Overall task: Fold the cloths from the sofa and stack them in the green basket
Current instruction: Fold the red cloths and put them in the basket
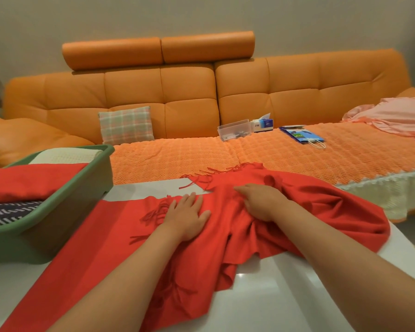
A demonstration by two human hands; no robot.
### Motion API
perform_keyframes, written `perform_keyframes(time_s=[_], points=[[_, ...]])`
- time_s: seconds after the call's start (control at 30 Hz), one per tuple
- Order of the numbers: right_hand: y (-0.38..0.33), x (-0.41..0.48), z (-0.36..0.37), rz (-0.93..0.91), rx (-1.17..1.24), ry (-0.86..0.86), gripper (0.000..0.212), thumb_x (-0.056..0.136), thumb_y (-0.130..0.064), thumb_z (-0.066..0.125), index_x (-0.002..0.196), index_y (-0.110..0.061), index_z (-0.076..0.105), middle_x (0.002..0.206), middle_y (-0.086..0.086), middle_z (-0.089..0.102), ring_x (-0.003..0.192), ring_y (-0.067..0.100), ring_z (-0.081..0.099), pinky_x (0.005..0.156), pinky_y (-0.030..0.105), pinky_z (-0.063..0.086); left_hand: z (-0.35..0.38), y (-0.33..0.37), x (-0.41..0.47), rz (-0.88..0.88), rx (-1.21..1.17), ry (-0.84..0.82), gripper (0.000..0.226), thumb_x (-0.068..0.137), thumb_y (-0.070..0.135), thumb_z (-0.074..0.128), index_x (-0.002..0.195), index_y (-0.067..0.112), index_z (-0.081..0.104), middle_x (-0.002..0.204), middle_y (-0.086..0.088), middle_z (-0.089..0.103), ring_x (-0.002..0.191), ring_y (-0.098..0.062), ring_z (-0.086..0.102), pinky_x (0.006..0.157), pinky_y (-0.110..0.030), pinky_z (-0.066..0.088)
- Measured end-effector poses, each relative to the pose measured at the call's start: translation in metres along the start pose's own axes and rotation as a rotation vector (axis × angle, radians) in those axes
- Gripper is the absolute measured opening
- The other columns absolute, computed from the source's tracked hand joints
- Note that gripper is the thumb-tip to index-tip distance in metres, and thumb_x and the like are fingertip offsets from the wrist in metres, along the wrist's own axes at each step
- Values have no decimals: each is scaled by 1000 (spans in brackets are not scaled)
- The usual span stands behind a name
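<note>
Red cloth (216,250): left hand (187,216) flat on it; right hand (261,202) loosely spread, touching it.

A checked pillow (126,125) in green, pink and white stands left of the middle of the frame, leaning back a little. Just right of the middle sits a clear plastic box (234,133) with small things inside, too small to tell. A blue and white tissue box (264,124) touches its right side, with a tissue poking out on top. Farther right lies a flat blue paper bag (302,134) with a white string handle. A shiny white table (285,295) fills the bottom. A plain pale wall (201,15) runs across the top.
</note>
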State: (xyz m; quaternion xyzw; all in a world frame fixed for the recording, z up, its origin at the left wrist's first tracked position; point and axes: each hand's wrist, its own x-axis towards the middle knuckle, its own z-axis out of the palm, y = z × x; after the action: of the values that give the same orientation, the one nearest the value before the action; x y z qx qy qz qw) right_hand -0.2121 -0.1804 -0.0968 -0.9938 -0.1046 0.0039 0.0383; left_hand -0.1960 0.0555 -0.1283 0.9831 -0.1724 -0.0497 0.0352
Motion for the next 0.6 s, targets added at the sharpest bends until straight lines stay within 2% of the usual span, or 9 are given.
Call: perform_keyframes(time_s=[0.03, 0.1, 0.17, 0.23, 0.3, 0.37, 0.43, 0.53, 0.6], points=[[6, -3, 1, 26, -42, -30, 55, 102, -22, 36, 156, -27, 28, 156, 4, 40, 138, 24, 44, 110, 36, 37, 0, -1, 0, -22, 2, 1, 68, 102, 55, 22, 159, 21, 8, 166, -2, 0, 153, -19, 0, 123, -46, 2], [17, -12, -1, 45, -68, 19, 57, 103, -22, 35, 158, -24, 22, 156, 9, 39, 137, 28, 45, 109, 38, 36, -4, 2, -4, -21, 40, 51, 65, 103, 50, 25, 158, 17, 12, 166, -5, 5, 152, -22, 4, 122, -45, 4], [23, -25, -9, 19, -59, 164, 56, 99, -19, 43, 154, -21, 32, 151, 10, 44, 135, 29, 44, 109, 39, 35, -9, 9, -10, 56, 47, 193, 57, 103, 39, 34, 155, 16, 25, 162, -8, 21, 149, -25, 18, 120, -42, 15], [20, -43, -15, -61, -27, 333, 47, 88, -21, 51, 134, -21, 56, 131, 7, 55, 121, 30, 51, 99, 40, 40, -15, 21, -20, 179, -92, 337, 47, 99, 28, 43, 145, 17, 44, 148, -6, 44, 136, -26, 38, 111, -39, 30], [10, -69, -21, -166, 77, 409, 29, 75, -30, 50, 100, -24, 65, 99, -1, 58, 94, 24, 57, 82, 37, 46, -23, 41, -35, 319, -246, 441, 34, 91, 22, 51, 124, 18, 59, 121, -4, 60, 113, -25, 51, 98, -39, 40], [-2, -95, -27, -215, 148, 302, 16, 70, -39, 50, 77, -29, 60, 77, -13, 53, 74, 12, 54, 68, 32, 45, -29, 62, -53, 427, -345, 479, 20, 84, 27, 54, 102, 22, 62, 95, 5, 61, 89, -16, 53, 82, -38, 45], [-13, -115, -31, -208, 87, 136, 17, 69, -46, 57, 71, -30, 61, 71, -14, 58, 68, 8, 55, 62, 28, 43, -33, 80, -72, 490, -367, 416, 16, 81, 41, 58, 89, 27, 57, 83, 12, 54, 79, -9, 48, 73, -34, 44], [-20, -132, -29, -237, 7, 40, 15, 74, -44, 64, 80, -32, 71, 87, -11, 64, 77, 10, 57, 62, 28, 40, -25, 88, -89, 533, -174, 322, 40, 72, 65, 55, 86, 28, 60, 86, 11, 51, 85, -10, 50, 72, -29, 39], [-19, -137, -26, -232, -56, 64, 16, 81, -32, 62, 87, -27, 76, 95, -7, 65, 85, 15, 56, 66, 27, 33, -17, 88, -98, 519, -68, 296, 44, 69, 67, 55, 89, 29, 64, 91, 10, 55, 89, -13, 54, 74, -32, 41]])
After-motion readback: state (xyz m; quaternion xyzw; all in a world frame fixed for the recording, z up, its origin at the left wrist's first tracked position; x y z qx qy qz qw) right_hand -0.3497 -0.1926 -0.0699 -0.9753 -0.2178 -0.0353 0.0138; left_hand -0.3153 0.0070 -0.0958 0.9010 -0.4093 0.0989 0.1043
